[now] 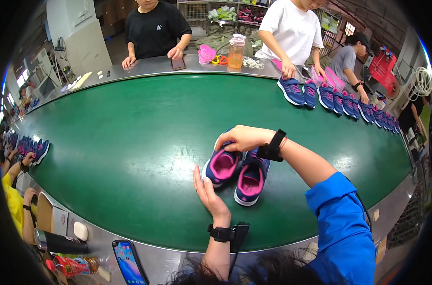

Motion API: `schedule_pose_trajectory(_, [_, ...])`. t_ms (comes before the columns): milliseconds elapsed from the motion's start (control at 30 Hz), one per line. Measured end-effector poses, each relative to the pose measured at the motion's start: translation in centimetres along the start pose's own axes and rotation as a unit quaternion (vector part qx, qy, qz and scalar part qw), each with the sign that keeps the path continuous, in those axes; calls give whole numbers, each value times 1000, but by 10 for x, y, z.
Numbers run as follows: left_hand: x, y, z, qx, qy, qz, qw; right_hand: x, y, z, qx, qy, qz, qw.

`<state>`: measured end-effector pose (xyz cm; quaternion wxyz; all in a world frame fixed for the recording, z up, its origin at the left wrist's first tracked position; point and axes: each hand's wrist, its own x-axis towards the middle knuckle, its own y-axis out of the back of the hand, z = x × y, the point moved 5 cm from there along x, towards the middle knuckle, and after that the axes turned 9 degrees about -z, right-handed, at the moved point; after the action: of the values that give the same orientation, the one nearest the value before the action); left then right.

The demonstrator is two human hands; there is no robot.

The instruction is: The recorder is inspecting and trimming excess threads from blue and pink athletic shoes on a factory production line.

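Note:
Two small navy shoes with pink linings lie side by side on the green belt [130,142]. My left hand [207,194] rests open against the near side of the left shoe [221,167], fingers flat and touching its heel. Reaching in from the right, my right hand [242,138] curls over the toe end of that same shoe and grips it. The right shoe [250,183] lies beside it, touching my right wrist strap. Both wrists wear black straps.
A long row of navy shoes [341,100] lines the far right of the belt, where other people stand. More shoes [33,148] sit at the left end. A phone [129,261], a bottle and small items lie on the near metal rim; an orange bottle [235,52] stands on the far rim.

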<state>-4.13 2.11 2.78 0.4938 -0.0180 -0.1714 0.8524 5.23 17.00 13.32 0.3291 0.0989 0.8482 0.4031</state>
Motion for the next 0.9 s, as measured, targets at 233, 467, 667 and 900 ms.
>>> schedule_pose_trajectory(233, [-4,-6,-8,32,2,-32,999,-71,-47,-6,70,68,299,949])
schedule_pose_trajectory(467, [-4,3,-10,110,2,13,994,-96,-161,29,469,-189,382,774])
schedule_pose_trajectory(667, [0,13,-19,73,56,73,993,-67,-186,33,192,-259,473,820])
schedule_pose_trajectory(900, [6,10,-29,-148,147,-15,978,-83,-192,34,640,-25,474,604])
